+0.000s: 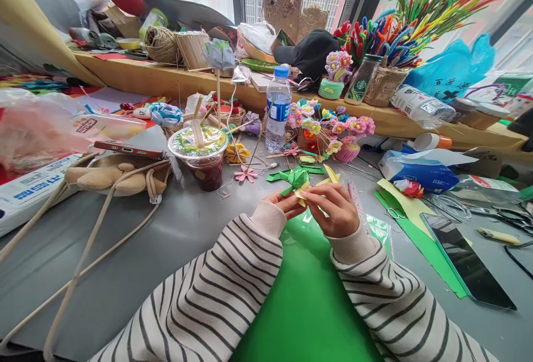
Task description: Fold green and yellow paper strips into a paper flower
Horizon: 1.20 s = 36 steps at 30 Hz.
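Observation:
Both hands meet over a glossy green sheet (308,295) in the middle of the table. My left hand (287,205) is closed on a folded yellow paper piece (302,194), with its palm partly turned up. From the other side, my right hand (335,209) pinches the same yellow piece between thumb and fingers. Just beyond the fingers lies green folded paper (295,176), shaped like leaves; whether it joins the yellow piece I cannot tell. Yellow paper strips (331,174) stick out behind my right hand. A clear ruler (357,206) lies beside that hand.
A lidded drink cup (204,156) stands left of the hands, and a water bottle (278,109) behind them. On the right lie a phone (466,259), green paper (433,251) and a blue tissue pack (416,170). A corded pouch (116,179) rests at the left.

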### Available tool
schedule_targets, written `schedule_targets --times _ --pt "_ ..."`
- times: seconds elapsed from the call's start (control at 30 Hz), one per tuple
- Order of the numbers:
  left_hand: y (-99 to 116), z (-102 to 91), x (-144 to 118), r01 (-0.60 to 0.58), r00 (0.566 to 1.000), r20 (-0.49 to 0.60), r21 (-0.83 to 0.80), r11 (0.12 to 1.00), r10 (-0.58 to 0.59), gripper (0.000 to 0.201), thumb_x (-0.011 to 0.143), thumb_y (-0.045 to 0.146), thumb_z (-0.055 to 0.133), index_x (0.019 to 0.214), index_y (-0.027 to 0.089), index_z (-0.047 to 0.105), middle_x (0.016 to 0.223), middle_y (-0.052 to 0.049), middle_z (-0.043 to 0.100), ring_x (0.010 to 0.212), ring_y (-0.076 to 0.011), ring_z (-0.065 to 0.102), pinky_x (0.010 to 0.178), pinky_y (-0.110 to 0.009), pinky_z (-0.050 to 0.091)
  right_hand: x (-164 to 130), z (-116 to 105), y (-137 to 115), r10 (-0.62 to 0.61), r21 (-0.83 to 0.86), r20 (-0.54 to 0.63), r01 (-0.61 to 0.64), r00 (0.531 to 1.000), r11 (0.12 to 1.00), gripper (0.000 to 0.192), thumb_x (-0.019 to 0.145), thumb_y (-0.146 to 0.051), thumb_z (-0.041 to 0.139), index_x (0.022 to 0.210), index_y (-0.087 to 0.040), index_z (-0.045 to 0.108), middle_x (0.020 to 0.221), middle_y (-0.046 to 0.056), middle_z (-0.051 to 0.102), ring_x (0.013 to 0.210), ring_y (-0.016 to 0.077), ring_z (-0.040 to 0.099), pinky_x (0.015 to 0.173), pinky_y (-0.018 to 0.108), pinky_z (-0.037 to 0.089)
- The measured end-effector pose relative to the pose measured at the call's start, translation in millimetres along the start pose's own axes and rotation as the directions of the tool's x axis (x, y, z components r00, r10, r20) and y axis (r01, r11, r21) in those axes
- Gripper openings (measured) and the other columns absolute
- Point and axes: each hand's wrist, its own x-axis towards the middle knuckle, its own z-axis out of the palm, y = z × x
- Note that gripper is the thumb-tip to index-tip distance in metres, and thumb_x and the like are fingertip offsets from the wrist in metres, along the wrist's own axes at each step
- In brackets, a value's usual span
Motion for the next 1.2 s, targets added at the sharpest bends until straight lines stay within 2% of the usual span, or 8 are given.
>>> schedule_targets --times 0.23,0.53,0.7,0.87,0.9,1.03,1.2 --pt "-2 1.1 2 -0.004 0.998 -0.066 0.011 1.000 0.005 0.023 0.043 0.010 0.072 0.063 0.010 0.059 0.064 -0.001 0.059 0.065 -0.0124 0.058 0.081 -0.032 0.041 -1 3 0 0.096 0.074 0.021 -0.097 0.995 0.992 0.020 0.067 -0.009 0.055 0.084 -0.017 0.061 0.075 0.005 0.061 0.073 0.0146 0.051 0.065 0.030 0.046" --pt "-7 -3.4 7 -0.059 0.996 -0.068 0.046 0.997 0.062 0.029 0.040 0.010 0.072 0.062 0.012 0.053 0.062 0.000 0.058 0.063 -0.0120 0.057 0.077 -0.034 0.042 -3 6 6 0.147 0.173 0.068 -0.157 0.987 0.972 0.013 0.071 -0.015 0.053 0.080 -0.019 0.062 0.072 0.003 0.061 0.070 0.0126 0.052 0.064 0.029 0.045" --pt "-7 7.1 4 -0.066 0.983 -0.164 0.075 0.995 0.078 0.034 0.038 0.007 0.072 0.057 0.014 0.045 0.057 0.004 0.056 0.055 -0.0099 0.054 0.072 -0.035 0.043 -4 9 5 0.190 0.151 0.065 -0.197 0.980 0.969 0.009 0.071 -0.016 0.053 0.076 -0.019 0.060 0.071 0.003 0.061 0.071 0.0131 0.052 0.066 0.030 0.044" --pt "-7 14.1 4 -0.026 0.949 -0.304 0.181 0.983 0.081 0.032 0.040 0.002 0.069 0.052 0.014 0.041 0.047 0.006 0.050 0.047 -0.0083 0.050 0.062 -0.033 0.046 -3 10 1 0.212 0.137 0.050 -0.217 0.976 0.967 0.007 0.070 -0.014 0.053 0.073 -0.018 0.058 0.071 0.002 0.061 0.070 0.0130 0.051 0.066 0.030 0.043" --pt "-7 13.9 3 -0.020 0.948 -0.307 0.197 0.980 0.081 0.032 0.041 0.002 0.069 0.052 0.014 0.042 0.045 0.006 0.049 0.046 -0.0079 0.049 0.060 -0.032 0.046 -3 10 0 0.216 0.133 0.048 -0.220 0.975 0.966 0.007 0.070 -0.013 0.053 0.072 -0.018 0.058 0.071 0.002 0.061 0.070 0.0130 0.051 0.066 0.030 0.043" --pt "-6 12.5 -1 -0.067 0.974 -0.196 0.228 0.971 0.113 0.028 0.042 0.010 0.071 0.056 0.013 0.047 0.051 0.003 0.052 0.052 -0.0102 0.053 0.061 -0.031 0.046 -3 10 -1 0.251 0.119 0.041 -0.254 0.967 0.960 0.006 0.071 -0.014 0.052 0.070 -0.017 0.056 0.069 0.002 0.060 0.069 0.0135 0.051 0.065 0.030 0.042" --pt "-4 16.5 -6 -0.085 0.973 -0.187 0.254 0.964 0.135 0.029 0.043 0.014 0.071 0.057 0.014 0.045 0.051 0.003 0.052 0.055 -0.0125 0.055 0.061 -0.032 0.045 -3 9 -1 0.276 0.121 0.063 -0.282 0.959 0.952 0.006 0.072 -0.017 0.050 0.069 -0.018 0.055 0.069 0.001 0.059 0.069 0.0134 0.051 0.065 0.030 0.042"
